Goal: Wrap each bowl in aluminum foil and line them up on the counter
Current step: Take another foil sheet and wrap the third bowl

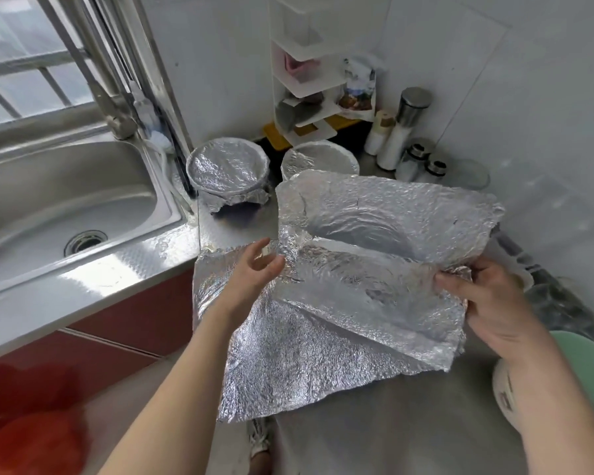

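Note:
A large crinkled sheet of aluminum foil is spread over the counter in front of me; a round dent shows in its far half, and whatever lies under it is hidden. My right hand pinches the foil's right edge. My left hand hovers at the sheet's left side with relaxed fingers, holding nothing. Behind the sheet stand two bowls: one foil-wrapped bowl near the sink corner and a second bowl lined with foil to its right.
A steel sink with a tap lies to the left. A white corner shelf, several bottles and jars and a glass bowl crowd the back right. A white and green object sits at the right edge.

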